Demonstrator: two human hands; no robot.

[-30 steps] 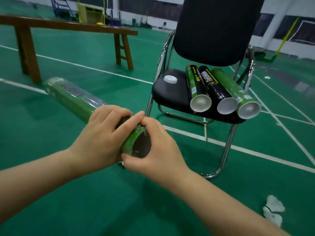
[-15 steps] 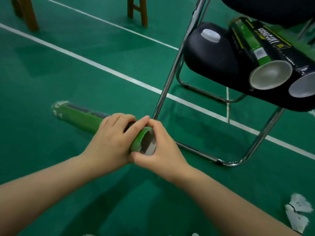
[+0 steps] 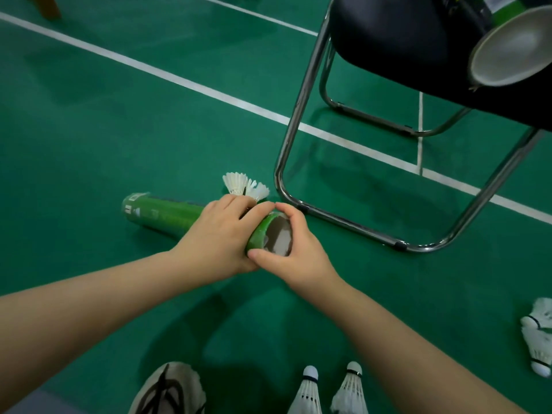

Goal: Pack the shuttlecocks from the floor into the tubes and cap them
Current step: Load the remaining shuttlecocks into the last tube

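Green tube (image 3: 167, 215) was roughly level, low over the floor (image 3: 89, 144), closed end pointing left, open mouth toward the person. Couldn't tell if the far end touched the floor. Left hand (image 3: 218, 237) was wrapped round the tube just behind the mouth, fingers curled over it. Right hand (image 3: 294, 252) cupped the rim of the mouth, thumb below, forefinger arched over the top, pinching the edge. The two hands touched each other at the top of the rim and again below it. Something white showed inside the mouth; couldn't tell what.

Two shuttlecocks (image 3: 245, 186) lay on the floor just behind the left hand, feathers fanned away from it, corks hidden by the knuckles. A pair of shuttlecocks (image 3: 307, 392) sat at the bottom edge, side by side, corks pointing toward the hands. A shuttlecock cluster (image 3: 537, 339) lay at the far right, well apart from the tube; count unclear.

Chair (image 3: 294, 121) stood just right of the tube, its chrome floor rail near the right hand, not touching. A second tube (image 3: 513, 46) lay on the black seat (image 3: 403, 46), open end toward the person. White court line (image 3: 179, 80) ran diagonally behind the green tube and under the chair. A shoe (image 3: 170, 389) was at the bottom edge, left of the pair. Wooden leg (image 3: 47, 7) was at the top left corner.
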